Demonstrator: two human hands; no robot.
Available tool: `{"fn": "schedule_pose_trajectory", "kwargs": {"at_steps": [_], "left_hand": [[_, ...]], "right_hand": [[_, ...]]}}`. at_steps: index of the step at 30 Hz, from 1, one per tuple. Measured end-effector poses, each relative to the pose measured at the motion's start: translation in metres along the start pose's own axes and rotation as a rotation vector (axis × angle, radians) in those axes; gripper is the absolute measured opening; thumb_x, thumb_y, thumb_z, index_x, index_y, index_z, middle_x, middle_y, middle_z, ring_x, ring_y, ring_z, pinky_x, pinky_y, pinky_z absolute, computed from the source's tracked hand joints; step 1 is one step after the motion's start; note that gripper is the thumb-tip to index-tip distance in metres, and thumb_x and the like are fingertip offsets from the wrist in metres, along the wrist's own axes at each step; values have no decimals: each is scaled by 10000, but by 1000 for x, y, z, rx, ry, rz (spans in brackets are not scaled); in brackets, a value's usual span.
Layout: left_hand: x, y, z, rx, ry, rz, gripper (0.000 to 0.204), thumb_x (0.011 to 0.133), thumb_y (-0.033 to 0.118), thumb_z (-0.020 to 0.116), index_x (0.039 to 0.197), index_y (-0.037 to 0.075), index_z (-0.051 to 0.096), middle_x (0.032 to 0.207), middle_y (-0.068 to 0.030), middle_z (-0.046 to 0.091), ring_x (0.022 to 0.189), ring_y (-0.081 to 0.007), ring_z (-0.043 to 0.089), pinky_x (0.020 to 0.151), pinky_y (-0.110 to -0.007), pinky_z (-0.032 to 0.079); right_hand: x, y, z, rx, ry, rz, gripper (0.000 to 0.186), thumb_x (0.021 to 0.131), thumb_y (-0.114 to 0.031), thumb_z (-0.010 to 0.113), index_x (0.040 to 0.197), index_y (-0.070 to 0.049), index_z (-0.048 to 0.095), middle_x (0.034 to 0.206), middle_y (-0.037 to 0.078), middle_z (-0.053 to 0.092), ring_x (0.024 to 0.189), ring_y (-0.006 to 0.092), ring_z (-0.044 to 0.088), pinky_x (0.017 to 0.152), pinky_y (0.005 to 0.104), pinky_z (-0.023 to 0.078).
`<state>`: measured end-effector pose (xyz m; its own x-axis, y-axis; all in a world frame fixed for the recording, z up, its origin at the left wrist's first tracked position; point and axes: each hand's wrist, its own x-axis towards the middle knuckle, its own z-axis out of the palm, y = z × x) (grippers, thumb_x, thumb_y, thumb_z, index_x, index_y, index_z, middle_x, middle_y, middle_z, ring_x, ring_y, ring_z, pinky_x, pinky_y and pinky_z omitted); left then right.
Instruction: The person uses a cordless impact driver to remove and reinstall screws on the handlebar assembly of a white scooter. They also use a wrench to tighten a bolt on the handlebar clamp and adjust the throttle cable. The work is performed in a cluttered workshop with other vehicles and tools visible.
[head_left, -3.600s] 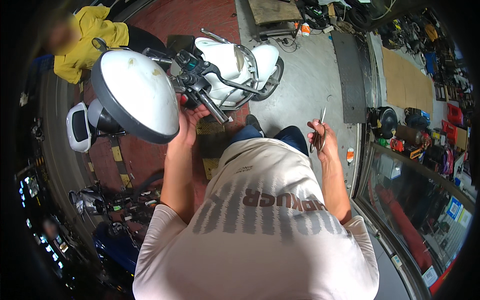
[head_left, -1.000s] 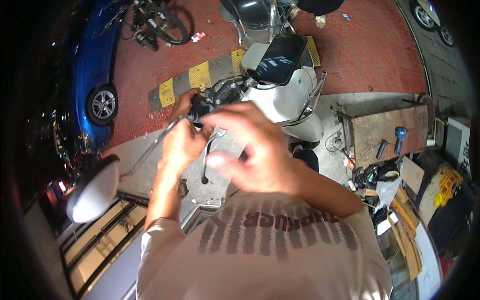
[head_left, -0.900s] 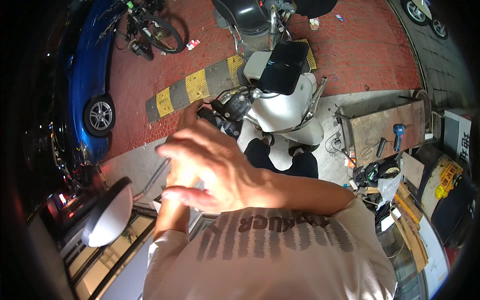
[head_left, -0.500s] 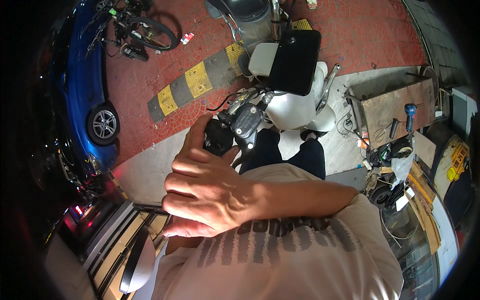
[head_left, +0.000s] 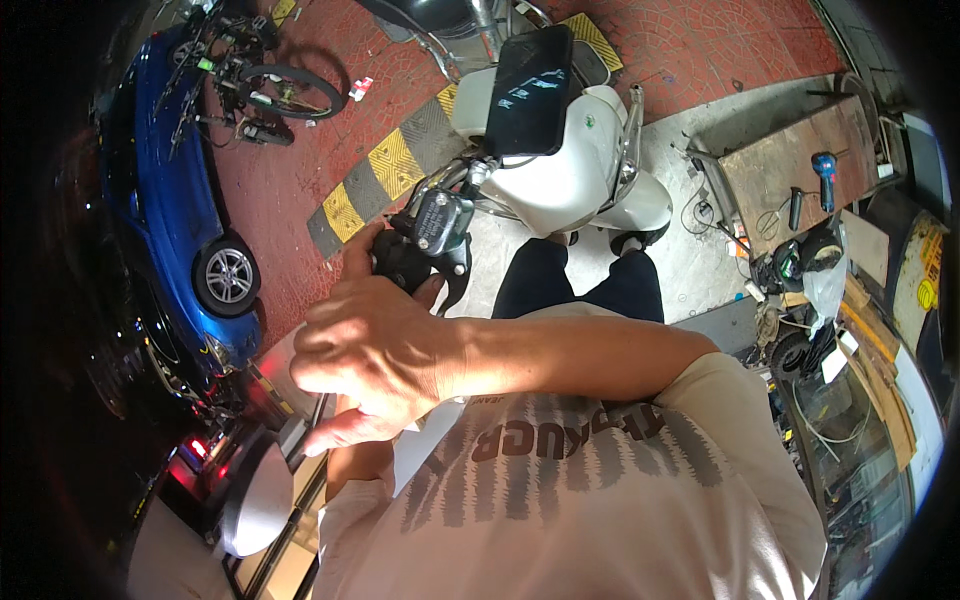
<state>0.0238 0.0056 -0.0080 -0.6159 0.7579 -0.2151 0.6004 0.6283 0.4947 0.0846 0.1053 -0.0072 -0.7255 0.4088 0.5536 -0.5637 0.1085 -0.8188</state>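
Note:
My right hand (head_left: 375,335) reaches across my chest to the left end of a motor scooter's handlebar. Its index finger and thumb close around a black handlebar switch housing (head_left: 400,262). Right beside them sits a dark brake fluid reservoir (head_left: 442,222) with a screwed-down lid, and a black lever (head_left: 455,290) curves below it. My left forearm rises beneath the right hand, which hides my left hand and its fingers. A phone (head_left: 530,90) with faint lit marks on its screen stands above the white scooter body (head_left: 560,170).
A blue car (head_left: 175,160) and a bicycle (head_left: 290,92) stand at the left. A yellow-and-black speed bump (head_left: 395,165) crosses the red paving. At right, a wooden bench (head_left: 800,160) bears a blue power tool (head_left: 824,180), with wood strips and clutter nearby. A white-backed mirror (head_left: 258,505) is at lower left.
My right hand stays on the switch housing. Hand and handlebar now appear farther left, and the scooter sits higher in view. The phone's dark screen now shows lit marks.

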Motion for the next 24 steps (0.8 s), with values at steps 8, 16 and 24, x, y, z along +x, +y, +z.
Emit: {"fn": "schedule_pose_trajectory", "kwargs": {"at_steps": [8, 16, 24], "left_hand": [[3, -15, 2, 20, -83, -74, 691, 887, 187, 816, 1434, 23, 427, 1289, -144, 680, 1220, -239, 654, 1108, -371, 456], [5, -11, -9, 19, -93, -27, 659, 872, 217, 829, 1384, 10, 470, 1242, -117, 662, 1153, -214, 639, 1045, -356, 466], [1, -15, -9, -54, -99, 5, 631, 857, 246, 841, 1334, -3, 513, 1195, -89, 643, 1085, -189, 624, 982, -340, 475]], "right_hand": [[4, -9, -3, -60, 11, 63, 525, 691, -643, 823, 729, -142, 672, 699, 3, 646, 756, 266, 686, 831, 797, 336], [2, 2, 12, 1, 151, -19, 510, 673, -554, 891, 715, -137, 600, 691, 7, 588, 701, 253, 644, 737, 492, 467], [1, 4, 9, 18, 186, -66, 482, 667, -491, 899, 747, -119, 602, 719, 13, 606, 733, 271, 646, 662, 434, 468]]}}
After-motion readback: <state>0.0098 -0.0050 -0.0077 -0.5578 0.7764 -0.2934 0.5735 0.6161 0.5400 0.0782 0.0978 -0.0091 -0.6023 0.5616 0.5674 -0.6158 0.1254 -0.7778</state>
